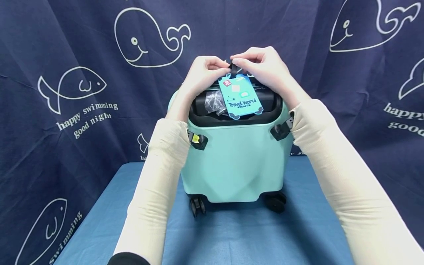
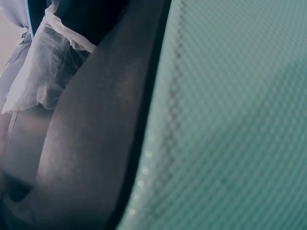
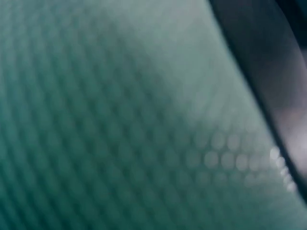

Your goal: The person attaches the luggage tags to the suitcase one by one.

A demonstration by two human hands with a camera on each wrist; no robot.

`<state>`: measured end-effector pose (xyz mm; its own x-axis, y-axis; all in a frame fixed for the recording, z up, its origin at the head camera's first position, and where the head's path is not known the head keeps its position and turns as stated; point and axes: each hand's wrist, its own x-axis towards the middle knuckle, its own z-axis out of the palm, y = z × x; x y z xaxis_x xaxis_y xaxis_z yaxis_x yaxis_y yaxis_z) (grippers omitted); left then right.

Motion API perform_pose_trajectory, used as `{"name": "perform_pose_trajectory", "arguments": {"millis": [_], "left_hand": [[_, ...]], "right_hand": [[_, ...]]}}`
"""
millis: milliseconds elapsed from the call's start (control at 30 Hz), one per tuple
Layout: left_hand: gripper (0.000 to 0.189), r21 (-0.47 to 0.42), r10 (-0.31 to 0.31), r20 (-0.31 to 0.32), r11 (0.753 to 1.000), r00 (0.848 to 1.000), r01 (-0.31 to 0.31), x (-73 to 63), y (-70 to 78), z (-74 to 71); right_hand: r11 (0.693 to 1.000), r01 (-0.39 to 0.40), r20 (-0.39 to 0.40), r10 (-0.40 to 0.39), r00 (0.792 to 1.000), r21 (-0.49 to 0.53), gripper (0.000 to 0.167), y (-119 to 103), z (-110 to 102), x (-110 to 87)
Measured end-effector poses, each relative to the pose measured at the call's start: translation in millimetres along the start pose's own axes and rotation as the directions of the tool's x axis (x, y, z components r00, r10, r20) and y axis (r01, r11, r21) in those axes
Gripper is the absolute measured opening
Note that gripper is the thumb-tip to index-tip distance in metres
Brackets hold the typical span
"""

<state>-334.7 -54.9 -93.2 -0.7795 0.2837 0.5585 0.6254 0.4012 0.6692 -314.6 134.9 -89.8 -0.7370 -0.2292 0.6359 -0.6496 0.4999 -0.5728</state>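
Note:
A mint-green suitcase [image 1: 235,162] stands upright on its black wheels. From its top hangs a blue luggage tag [image 1: 243,101] printed "Travel World", on a black strap [image 1: 233,70]. My left hand [image 1: 207,71] pinches the strap from the left with thumb and fingers. On the other side, my right hand [image 1: 265,66] pinches it between thumb and forefinger. Clear plastic wrap [image 1: 213,101] lies beside the tag in the black recess; it also shows in the left wrist view. Neither wrist view shows fingers; the right one is filled mostly by blurred suitcase shell [image 3: 120,124].
The suitcase rests on a blue cloth-covered table [image 1: 109,206]. Behind and left hangs a navy curtain [image 1: 215,29] with white whale and fish drawings. Small black wrist devices [image 1: 281,129] sit under both cream sleeves, close to the suitcase front.

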Motion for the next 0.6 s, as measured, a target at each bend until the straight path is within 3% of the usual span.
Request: {"name": "perform_pose_trajectory", "arguments": {"millis": [133,267,600], "left_hand": [[0.019,0.002,-0.016,0.007,1.000,1.000,0.016,-0.4,1.1,-0.1],[0.020,0.013,-0.034,0.001,0.999,0.999,0.034,-0.3,2.0,0.0],[0.021,0.016,-0.065,0.006,0.998,0.998,0.065,-1.3,2.5,-0.8]], "right_hand": [[0.990,0.038,0.004,-0.038,0.999,-0.134,0.031,-1.1,-0.8,0.5],[0.982,0.086,0.001,-0.088,0.996,-0.169,0.029,-1.1,0.7,1.2],[0.987,-0.020,-0.050,0.012,0.999,-0.161,0.028,-1.9,-0.3,-1.0]]}}
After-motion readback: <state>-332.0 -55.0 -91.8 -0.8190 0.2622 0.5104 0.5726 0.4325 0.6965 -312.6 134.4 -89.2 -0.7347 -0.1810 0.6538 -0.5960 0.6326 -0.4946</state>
